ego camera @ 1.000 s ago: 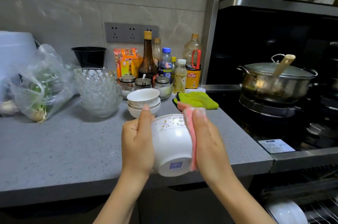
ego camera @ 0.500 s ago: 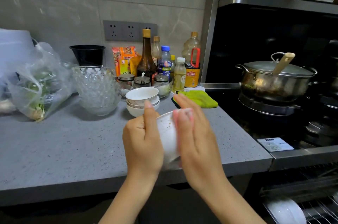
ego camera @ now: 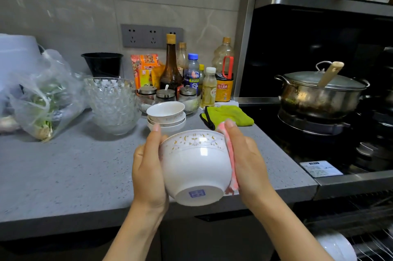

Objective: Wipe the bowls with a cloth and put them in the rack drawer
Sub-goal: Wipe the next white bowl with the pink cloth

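Grey kitchen counter point(ego camera: 63, 175), front edge: white bowl point(ego camera: 195, 165) held above it, foot tilted toward the camera. Left hand point(ego camera: 148, 169) grips its left wall; right hand point(ego camera: 248, 160) cups a pink cloth point(ego camera: 232, 162) against its right wall. Stacked bowls point(ego camera: 165, 115) stand behind.

Place: looking like a home kitchen.
Stove point(ego camera: 308, 127): carrying a lidded steel pot point(ego camera: 319, 99).
Counter point(ego camera: 63, 175): holding sauce bottles point(ego camera: 171, 69), stacked bowls point(ego camera: 165, 116), bagged greens point(ego camera: 42, 101).
Wall point(ego camera: 63, 5): showing tiles and sockets point(ego camera: 142, 36).

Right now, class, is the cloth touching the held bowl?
Touching. The head view shows the right hand holding the cloth flat against the bowl, along its outer side, with no gap between them.
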`<state>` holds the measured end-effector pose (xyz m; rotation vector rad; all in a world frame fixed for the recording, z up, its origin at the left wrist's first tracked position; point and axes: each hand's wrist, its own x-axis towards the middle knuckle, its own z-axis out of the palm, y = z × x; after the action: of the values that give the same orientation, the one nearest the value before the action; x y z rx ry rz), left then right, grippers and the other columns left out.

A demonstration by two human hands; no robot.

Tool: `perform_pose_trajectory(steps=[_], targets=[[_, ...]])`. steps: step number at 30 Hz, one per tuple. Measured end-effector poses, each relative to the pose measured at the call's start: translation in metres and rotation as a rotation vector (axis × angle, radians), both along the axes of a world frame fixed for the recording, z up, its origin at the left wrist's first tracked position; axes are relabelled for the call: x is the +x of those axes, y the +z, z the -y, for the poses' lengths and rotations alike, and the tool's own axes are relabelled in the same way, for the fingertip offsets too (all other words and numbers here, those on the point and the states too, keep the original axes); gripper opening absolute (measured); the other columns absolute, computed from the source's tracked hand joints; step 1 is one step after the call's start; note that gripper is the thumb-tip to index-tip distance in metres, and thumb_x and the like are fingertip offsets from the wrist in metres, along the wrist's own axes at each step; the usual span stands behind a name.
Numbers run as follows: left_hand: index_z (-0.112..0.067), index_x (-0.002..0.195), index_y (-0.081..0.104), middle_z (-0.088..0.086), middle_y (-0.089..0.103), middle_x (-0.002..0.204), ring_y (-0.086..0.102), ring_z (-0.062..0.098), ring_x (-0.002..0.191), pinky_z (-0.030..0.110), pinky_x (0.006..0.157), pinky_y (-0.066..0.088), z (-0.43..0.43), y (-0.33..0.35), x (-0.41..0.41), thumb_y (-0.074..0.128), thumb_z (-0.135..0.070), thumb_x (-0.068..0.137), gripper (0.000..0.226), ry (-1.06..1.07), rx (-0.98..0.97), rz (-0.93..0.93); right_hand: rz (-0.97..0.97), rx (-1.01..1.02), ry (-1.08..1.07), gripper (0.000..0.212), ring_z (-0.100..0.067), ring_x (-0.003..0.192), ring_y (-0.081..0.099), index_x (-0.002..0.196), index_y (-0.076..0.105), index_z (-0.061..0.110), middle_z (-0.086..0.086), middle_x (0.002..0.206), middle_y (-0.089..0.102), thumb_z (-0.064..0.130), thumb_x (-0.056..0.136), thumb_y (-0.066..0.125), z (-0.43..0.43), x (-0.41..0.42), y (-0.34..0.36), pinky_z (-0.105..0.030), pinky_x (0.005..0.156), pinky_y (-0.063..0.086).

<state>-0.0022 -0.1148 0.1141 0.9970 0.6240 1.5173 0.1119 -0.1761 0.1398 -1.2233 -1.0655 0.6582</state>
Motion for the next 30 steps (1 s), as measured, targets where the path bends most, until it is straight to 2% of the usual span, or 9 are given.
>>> perform_pose_trajectory(steps=[3,8,10,12,15,20,24,27,30], targets=[[-0.013,0.053,0.063,0.008,0.060,0.053,0.059,0.018,0.050,0.025,0.049,0.044,-0.005,-0.003,-0.003,0.050,-0.042,0.089,0.048,-0.040,0.003,-0.053,0.047,0.048,-0.027,0.061,-0.023,0.046,0.038,0.053,0.040,0.002,-0.016,0.051,0.038,0.044,0.098,0.039,-0.001,-0.004,0.002,-0.020,0.039,0.031],[-0.010,0.058,0.064,-0.001,0.065,0.053,0.060,0.003,0.051,0.012,0.050,0.044,0.000,0.007,-0.006,0.038,-0.037,0.095,0.052,-0.065,0.208,-0.264,0.227,0.094,-0.048,0.063,-0.021,0.043,0.033,0.052,0.034,-0.001,-0.011,0.046,0.033,0.039,0.100,0.040,0.002,0.004,0.013,-0.027,0.042,0.023],[-0.013,0.058,0.068,0.000,0.067,0.057,0.061,0.005,0.056,0.020,0.054,0.048,0.001,0.016,-0.009,0.042,-0.044,0.096,0.055,-0.091,0.394,-0.371,0.399,0.088,-0.108,0.066,-0.019,0.042,0.033,0.051,0.034,0.001,-0.006,0.043,0.032,0.046,0.098,0.042,0.001,0.004,0.013,-0.033,0.043,0.023],[-0.009,0.052,0.055,0.002,0.051,0.047,0.046,0.014,0.046,0.036,0.048,0.039,0.001,0.022,-0.009,0.040,-0.058,0.092,0.064,-0.065,0.568,-0.591,0.560,0.078,-0.165,0.062,-0.017,0.041,0.031,0.053,0.036,0.005,-0.004,0.040,0.028,0.055,0.090,0.035,-0.002,0.001,0.010,-0.040,0.043,0.026],[-0.012,0.052,0.038,-0.005,0.028,0.039,0.025,0.011,0.041,0.031,0.045,0.021,0.003,0.026,0.001,0.032,-0.062,0.086,0.061,0.138,0.680,-0.770,0.586,0.115,-0.204,0.059,-0.016,0.044,0.031,0.053,0.038,0.013,-0.004,0.043,0.029,0.062,0.084,0.027,-0.005,-0.004,0.004,-0.044,0.045,0.030],[-0.014,0.042,0.037,-0.006,0.034,0.036,0.033,0.008,0.036,0.024,0.041,0.023,0.004,0.017,0.010,0.047,-0.049,0.096,0.065,0.136,0.406,-0.463,0.298,0.198,-0.193,0.063,-0.017,0.064,0.062,0.073,0.061,0.015,0.001,0.066,0.063,0.063,0.088,0.023,-0.003,-0.009,-0.009,-0.045,0.059,0.049],[-0.001,0.048,0.044,0.010,0.042,0.041,0.040,0.014,0.045,0.037,0.046,0.031,0.007,0.014,0.018,0.040,-0.044,0.094,0.064,0.217,0.282,-0.327,0.705,0.287,-0.328,0.050,0.000,0.134,0.036,0.134,0.054,0.025,0.017,0.137,0.051,0.046,0.099,0.025,0.000,-0.030,-0.022,-0.034,0.110,0.034],[-0.010,0.043,0.045,-0.004,0.040,0.037,0.036,0.008,0.040,0.032,0.045,0.030,0.013,0.013,0.023,0.039,-0.043,0.099,0.065,0.229,0.277,-0.322,0.843,0.326,-0.400,0.052,-0.004,0.137,0.035,0.136,0.053,0.021,0.011,0.140,0.051,0.045,0.101,0.023,-0.004,-0.026,-0.019,-0.038,0.110,0.035],[-0.003,0.048,0.037,-0.003,0.035,0.041,0.033,0.011,0.042,0.029,0.042,0.025,0.015,0.016,0.020,0.043,-0.041,0.097,0.062,0.215,0.272,-0.293,0.636,0.315,-0.322,0.040,-0.002,0.120,0.050,0.121,0.062,0.025,0.019,0.123,0.059,0.040,0.099,0.032,-0.004,-0.019,-0.009,-0.029,0.097,0.043]])
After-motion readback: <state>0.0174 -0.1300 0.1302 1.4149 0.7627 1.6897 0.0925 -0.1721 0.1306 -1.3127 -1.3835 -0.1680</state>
